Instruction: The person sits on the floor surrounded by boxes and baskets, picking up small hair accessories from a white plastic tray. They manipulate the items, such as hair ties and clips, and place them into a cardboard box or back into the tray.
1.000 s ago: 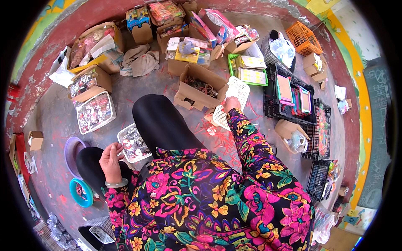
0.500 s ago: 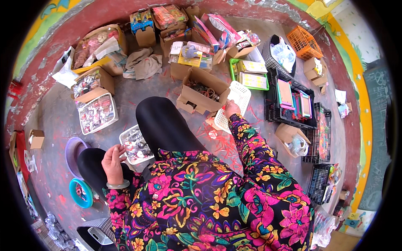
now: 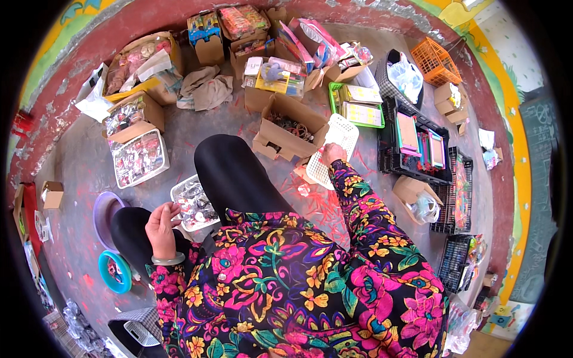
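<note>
My right hand [image 3: 334,154], arm stretched forward, is over the white perforated basket [image 3: 343,128]. Its fingers are curled, and I cannot make out what they hold, if anything. Left of that basket stands an open cardboard box [image 3: 280,143] with dark, tangled small items inside. My left hand [image 3: 161,231], a bangle on its wrist, hangs raised above my left knee. Thumb and fingertips are drawn together there; anything between them is too small to see. Beside my right knee lies a white tray [image 3: 206,222] of small packaged pieces, partly hidden by the leg.
Another white tray [image 3: 141,160] of small packets sits at left, near a purple basin [image 3: 102,222] and a turquoise basin [image 3: 111,287]. A green basket [image 3: 375,122] and black crates [image 3: 441,174] stand at right. Filled cardboard boxes line the far wall.
My left hand has risen slightly, and its fingers have drawn closer together. The right hand has shifted very slightly over the white basket.
</note>
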Demonstrator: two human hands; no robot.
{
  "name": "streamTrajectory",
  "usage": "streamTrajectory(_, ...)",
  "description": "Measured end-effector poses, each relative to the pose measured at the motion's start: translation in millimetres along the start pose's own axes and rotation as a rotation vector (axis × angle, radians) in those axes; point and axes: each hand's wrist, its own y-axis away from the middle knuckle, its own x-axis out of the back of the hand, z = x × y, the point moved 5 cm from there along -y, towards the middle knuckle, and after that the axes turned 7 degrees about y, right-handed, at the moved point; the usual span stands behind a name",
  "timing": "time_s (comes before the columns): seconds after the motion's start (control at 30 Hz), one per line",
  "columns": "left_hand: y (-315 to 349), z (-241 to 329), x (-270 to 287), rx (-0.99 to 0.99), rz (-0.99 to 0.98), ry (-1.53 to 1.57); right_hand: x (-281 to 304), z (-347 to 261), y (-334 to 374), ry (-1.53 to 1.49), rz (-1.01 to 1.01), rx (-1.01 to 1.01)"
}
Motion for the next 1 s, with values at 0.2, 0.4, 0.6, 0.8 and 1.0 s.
streamTrajectory(0.2, 0, -1, 1, 0.002, 0.0, 0.02, -1, 13, -2, -0.361, 0.017, -0.208)
streamTrajectory(0.4, 0, -1, 0, -0.01, -0.012, 0.029, -6, 19, -12, -0.29, -0.011, -0.225)
streamTrajectory(0.6, -1, -3, 0, -0.003, -0.017, 0.021, -14, 20, -19, -0.364, 0.017, -0.141)
streamTrajectory(0.8, 1, -1, -1, -0.004, -0.009, 0.013, -10, 20, -16, -0.321, 0.025, -0.173)
streamTrajectory(1.0, 1, -1, -1, 0.0, -0.013, 0.025, -14, 19, -17, -0.222, 0.071, -0.125)
